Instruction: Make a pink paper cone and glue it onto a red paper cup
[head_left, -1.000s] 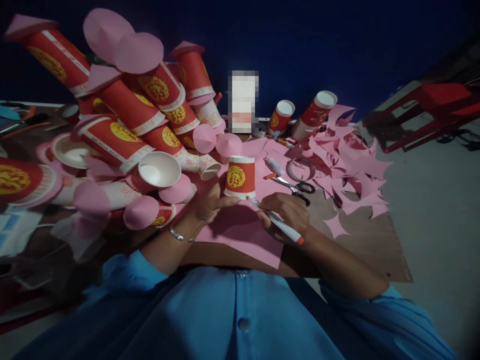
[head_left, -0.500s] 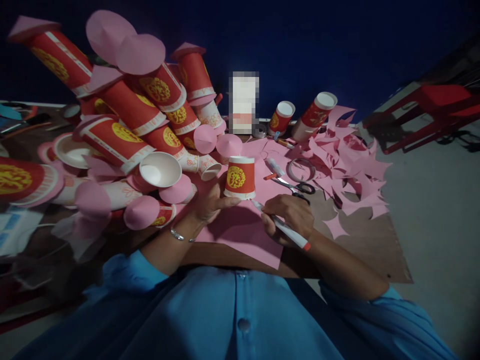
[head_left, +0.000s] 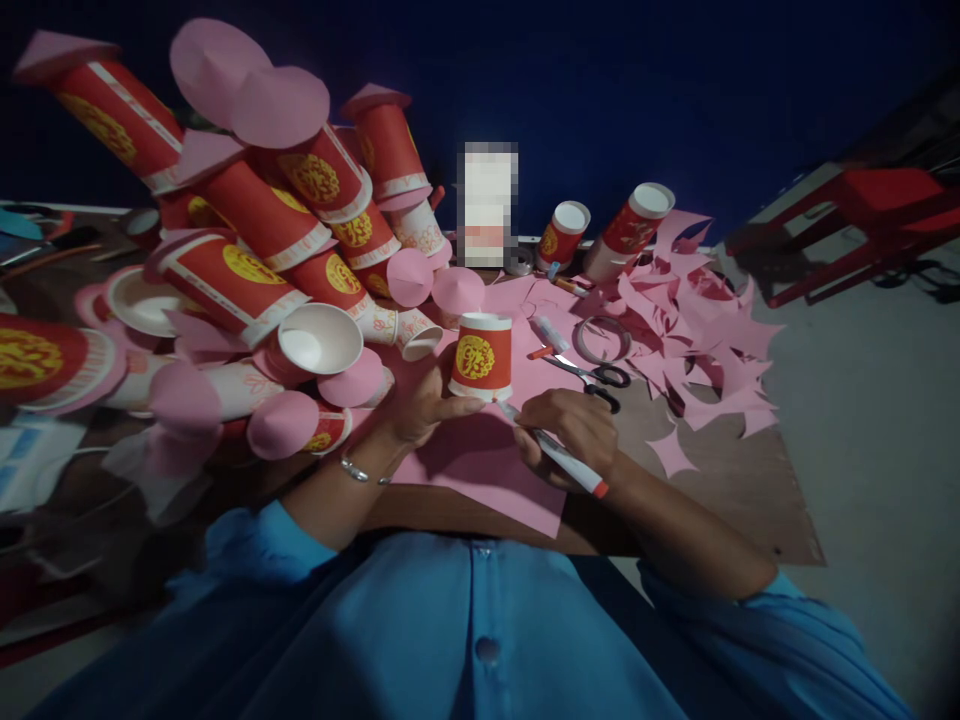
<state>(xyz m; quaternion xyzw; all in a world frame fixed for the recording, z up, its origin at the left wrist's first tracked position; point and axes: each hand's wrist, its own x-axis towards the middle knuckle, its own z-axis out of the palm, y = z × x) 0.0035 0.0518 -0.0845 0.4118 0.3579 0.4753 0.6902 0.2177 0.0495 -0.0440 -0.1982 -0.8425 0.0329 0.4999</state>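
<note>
A pink sheet (head_left: pixel 480 470) lies on the board; the upturned red cup (head_left: pixel 481 357) stands on it, steadied by the left hand (head_left: pixel 420 400); the right hand (head_left: pixel 574 430), gripping a marker (head_left: pixel 555 450), has drawn its tip back along the cup's rim since half a second ago.

The scene is dim, with a dark blue background almost black at the top. Soft light falls from above, and the hands cast shadows on the pink sheet (head_left: pixel 480 470). Wide-angle distortion bends the edges.

Brown board (head_left: pixel 750 500) on the floor, centre frame, carries pink paper sheet (head_left: pixel 487 470), pink offcuts (head_left: pixel 697 340), scissors (head_left: pixel 592 375), tape ring (head_left: pixel 600 338).
</note>
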